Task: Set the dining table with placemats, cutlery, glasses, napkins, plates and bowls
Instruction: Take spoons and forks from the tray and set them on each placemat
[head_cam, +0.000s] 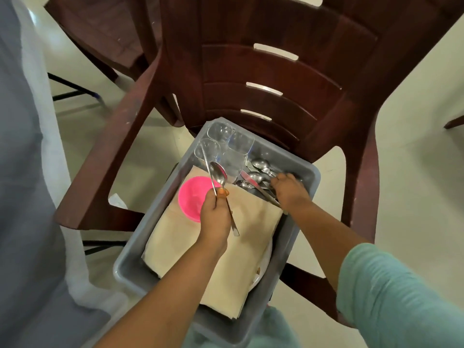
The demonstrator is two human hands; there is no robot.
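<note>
With our left hand pinching a spoon at frame centre and our right hand curled into the cutlery in the bin, we risk knocking the glasses just above.

The single head-worn view looked steeply down and forward from above the person's own forearms, which entered from the bottom edge. It sat close over a grey rectangular plastic bin resting on the seat of a dark reddish-brown moulded plastic armchair, whose slatted back filled the upper frame. Wide-angle bending curved the edges, where pale glossy floor tiles showed at right and a grey-blue cloth-covered surface at left.
</note>
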